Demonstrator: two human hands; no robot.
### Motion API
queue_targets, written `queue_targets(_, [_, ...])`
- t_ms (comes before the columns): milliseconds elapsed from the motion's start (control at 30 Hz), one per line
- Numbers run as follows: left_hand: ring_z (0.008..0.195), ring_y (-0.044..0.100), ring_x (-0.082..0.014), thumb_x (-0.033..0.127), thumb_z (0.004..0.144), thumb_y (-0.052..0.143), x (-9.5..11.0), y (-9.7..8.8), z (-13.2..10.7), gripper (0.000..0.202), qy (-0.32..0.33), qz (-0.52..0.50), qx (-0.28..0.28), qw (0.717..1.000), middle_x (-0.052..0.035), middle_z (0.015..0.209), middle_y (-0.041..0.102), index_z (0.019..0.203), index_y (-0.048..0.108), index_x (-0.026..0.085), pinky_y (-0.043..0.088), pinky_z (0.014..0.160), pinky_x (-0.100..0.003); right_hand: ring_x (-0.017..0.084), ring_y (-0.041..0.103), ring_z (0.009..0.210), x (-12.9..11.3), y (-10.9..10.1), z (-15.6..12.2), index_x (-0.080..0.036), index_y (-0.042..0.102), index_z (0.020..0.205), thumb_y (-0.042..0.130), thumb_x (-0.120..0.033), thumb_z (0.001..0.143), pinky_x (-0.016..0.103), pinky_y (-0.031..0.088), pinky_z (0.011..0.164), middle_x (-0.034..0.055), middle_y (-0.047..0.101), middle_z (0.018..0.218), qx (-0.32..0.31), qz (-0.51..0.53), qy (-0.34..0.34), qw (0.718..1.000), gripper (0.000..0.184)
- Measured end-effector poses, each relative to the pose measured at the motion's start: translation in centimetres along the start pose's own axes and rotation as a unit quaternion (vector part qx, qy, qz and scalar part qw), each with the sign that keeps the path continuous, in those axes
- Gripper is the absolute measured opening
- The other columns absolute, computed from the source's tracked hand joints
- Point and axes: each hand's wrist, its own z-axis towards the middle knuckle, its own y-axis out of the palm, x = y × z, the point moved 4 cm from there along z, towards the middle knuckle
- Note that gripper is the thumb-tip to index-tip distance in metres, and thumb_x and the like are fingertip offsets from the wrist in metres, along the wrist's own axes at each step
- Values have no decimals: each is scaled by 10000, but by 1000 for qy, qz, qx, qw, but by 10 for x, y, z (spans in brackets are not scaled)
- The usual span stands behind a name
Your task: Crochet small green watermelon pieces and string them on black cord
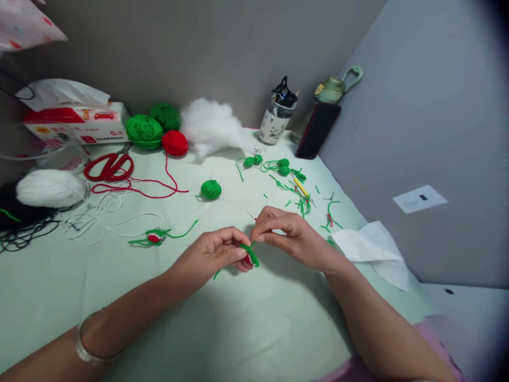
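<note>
My left hand (226, 249) pinches a small crocheted piece (249, 257), green along the edge with red and white inside. A green yarn tail hangs below the left fingers. My right hand (284, 233) is closed at the upper edge of the piece, thumb and forefinger pinching a short green yarn strand that runs into it. Just behind the right fingers shows a thin pale shaft (248, 214) with a bit of red; whether it is held or lies on the table I cannot tell. A similar crocheted piece (155, 237) with yarn tails lies left of my hands.
Behind my hands sits a small green yarn ball (210, 190). Red scissors (109, 167), white yarn (51, 188), a red ball (175, 143), stuffing (212, 127) and a tissue box (103, 122) stand farther left. Right are yarn scraps, a yellow-handled tool (301, 187), a phone (318, 130) and tissue (374, 249).
</note>
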Motion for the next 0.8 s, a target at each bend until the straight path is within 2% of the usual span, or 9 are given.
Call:
queue_targets(100, [795,702,-152,350,874,674,2,-1,0,185,-5,-25,22,999,-15,857,719,948,627,188,535,807,-300,123,594,793,-5,5,-1,-191,705,941,576,-213,961,254,470,724,33,624,875,23,-42,0,999,132])
queue_targets(300, [785,704,-165,352,825,717,5,-6,0,225,-23,-29,67,997,-34,846,715,881,612,160,542,818,-323,147,609,859,-24,21,-6,-210,603,1175,446,-188,1012,262,480,739,69,660,976,23,-137,-40,990,228])
queue_targets(400, [763,695,-165,348,804,729,3,-5,1,239,-33,-24,71,997,-26,798,701,834,586,159,545,801,-326,142,605,784,-25,27,-8,-194,628,1061,445,-168,1003,244,457,655,66,665,904,17,-211,-64,975,194])
queue_targets(500, [762,692,-165,335,799,725,1,-3,3,237,-32,-24,68,997,3,750,672,816,553,173,539,802,-328,124,615,755,-30,28,-10,-199,646,978,460,-112,977,249,448,624,92,680,1059,57,-248,-104,962,206])
queue_targets(567, [768,688,-158,311,800,720,-1,-2,4,220,-19,-21,64,998,12,752,669,834,547,179,528,799,-311,125,633,773,-37,26,-12,-209,650,952,489,-116,966,263,476,647,99,670,1140,106,-201,-122,966,187])
queue_targets(600, [766,685,-154,303,801,717,-2,-2,4,214,-16,-17,62,998,11,754,674,836,545,180,523,791,-302,128,644,774,-39,24,-13,-211,646,942,499,-130,967,267,492,659,94,681,1113,125,-150,-117,974,169])
queue_targets(700, [723,674,-153,312,814,696,-4,-3,5,208,-23,-1,68,997,2,737,685,824,534,182,518,743,-292,125,658,649,-37,18,-12,-207,579,929,478,-237,1002,252,506,574,46,707,853,121,80,-21,989,128])
queue_targets(767, [680,670,-154,319,826,684,-4,-4,4,204,-29,9,72,997,-2,717,691,828,530,185,518,705,-292,105,587,489,-32,13,-12,-210,524,912,467,-315,1012,231,458,479,-9,652,664,105,205,45,972,155])
queue_targets(800, [666,670,-152,315,832,679,-4,-4,4,196,-29,15,73,997,-4,714,697,835,532,186,516,693,-289,96,533,434,-30,7,-12,-215,506,901,480,-348,1007,224,427,450,-36,600,590,116,240,59,962,172])
